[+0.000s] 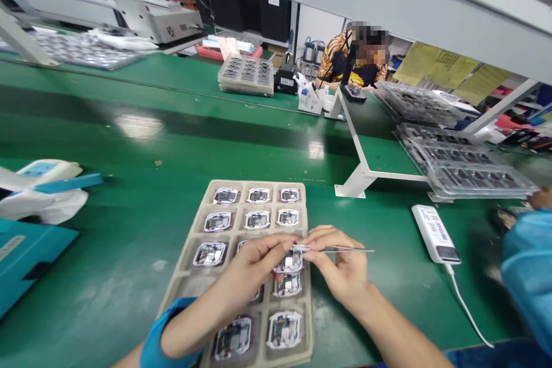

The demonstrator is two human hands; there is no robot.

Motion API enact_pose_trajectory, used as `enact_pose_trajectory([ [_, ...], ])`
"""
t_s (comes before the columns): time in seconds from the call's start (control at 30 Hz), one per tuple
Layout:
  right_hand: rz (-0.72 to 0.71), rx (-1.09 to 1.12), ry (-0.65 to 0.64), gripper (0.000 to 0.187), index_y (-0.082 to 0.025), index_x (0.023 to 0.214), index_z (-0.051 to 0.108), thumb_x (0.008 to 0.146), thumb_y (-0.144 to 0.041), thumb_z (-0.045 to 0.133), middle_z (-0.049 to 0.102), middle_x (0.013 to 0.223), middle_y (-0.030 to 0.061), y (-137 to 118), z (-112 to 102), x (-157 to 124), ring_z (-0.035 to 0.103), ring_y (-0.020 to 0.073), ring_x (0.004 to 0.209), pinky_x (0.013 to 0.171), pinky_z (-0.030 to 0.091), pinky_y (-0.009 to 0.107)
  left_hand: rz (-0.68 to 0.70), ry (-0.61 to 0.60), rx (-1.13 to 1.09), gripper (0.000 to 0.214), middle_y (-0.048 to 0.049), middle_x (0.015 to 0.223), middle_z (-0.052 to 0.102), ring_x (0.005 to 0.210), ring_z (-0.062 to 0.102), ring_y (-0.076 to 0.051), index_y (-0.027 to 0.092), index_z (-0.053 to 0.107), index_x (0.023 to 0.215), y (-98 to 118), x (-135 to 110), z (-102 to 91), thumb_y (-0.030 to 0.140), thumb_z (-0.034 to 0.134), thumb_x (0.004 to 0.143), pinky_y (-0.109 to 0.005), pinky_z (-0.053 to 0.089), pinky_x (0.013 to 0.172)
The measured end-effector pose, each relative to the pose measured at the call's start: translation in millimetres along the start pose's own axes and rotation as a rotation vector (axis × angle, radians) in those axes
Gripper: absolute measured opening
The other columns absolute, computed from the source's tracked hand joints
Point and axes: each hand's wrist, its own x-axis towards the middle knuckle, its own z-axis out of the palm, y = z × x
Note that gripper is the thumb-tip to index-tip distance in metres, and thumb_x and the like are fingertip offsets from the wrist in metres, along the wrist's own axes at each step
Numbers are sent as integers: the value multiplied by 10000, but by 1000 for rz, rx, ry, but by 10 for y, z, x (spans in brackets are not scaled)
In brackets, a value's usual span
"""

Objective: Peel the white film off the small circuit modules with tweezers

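Note:
A beige compartment tray [190,241] lies on the green bench below my hands, with several small square electronic modules in white frames in its pockets. My left hand [263,261] is closed in a pinch on one such module [288,263], held just above the tray's right column. My right hand [338,261] is closed around thin metal tweezers [357,250]. Their tip meets the module's upper edge near my left fingertips. Another module [287,286] shows just under the held one, and one more [283,329] sits in the nearest right pocket.
A white power bank [435,234] with a cable lies on the right, beyond it a person's blue sleeve [528,276]. Stacked clear trays [474,167] rest by a white-legged shelf [357,179]. At left is a teal folder [30,259]. Someone sits across the bench.

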Motion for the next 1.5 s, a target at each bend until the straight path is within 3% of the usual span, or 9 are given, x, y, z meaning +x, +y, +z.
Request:
enact_pose_trajectory([
  [0.23,205,92,27,122,-230,859,694,811,-187,798,792,854,22,-16,-7,23,772,183,815,763,618,306,-48,18,-36,346,-14,780,698,699,529,-164,215,819,888,-12,9,-23,485,713,698,-233,468,575],
  [0.43,173,126,58,109,-228,848,690,829,-167,778,792,822,17,8,33,5,774,175,797,749,626,293,-59,23,-30,309,-10,761,686,695,540,-167,219,818,871,-3,22,-6,455,700,711,-230,466,562],
  [0.67,59,-24,6,132,-218,858,708,822,-100,755,791,837,44,6,3,9,768,193,807,784,614,327,-59,41,-82,268,-14,826,720,723,553,-165,218,807,863,-3,-4,-7,412,715,702,-231,466,590],
  [1.0,139,89,69,130,-233,871,676,845,-127,745,796,844,18,53,33,-3,774,177,810,755,625,303,8,-34,-77,294,27,718,688,538,480,-104,198,779,945,-28,12,-49,363,718,709,-228,358,526],
  [1.13,39,9,28,136,-233,874,683,848,-110,735,796,835,32,68,28,-7,775,203,811,788,615,360,53,-10,-72,225,43,653,643,531,453,-109,214,779,858,0,8,-34,354,711,696,-231,370,526],
  [1.27,-91,-52,8,164,-232,889,693,837,-84,740,804,845,43,65,29,-1,781,217,809,849,594,410,60,6,-81,229,9,778,699,577,467,-119,214,777,828,2,19,-32,372,727,671,-228,395,532],
  [1.5,66,66,101,81,-225,877,672,868,-179,739,795,839,44,43,68,-11,772,194,810,746,627,335,48,16,-70,281,1,769,689,619,490,-136,207,781,853,-20,20,-30,429,738,687,-216,414,533],
])
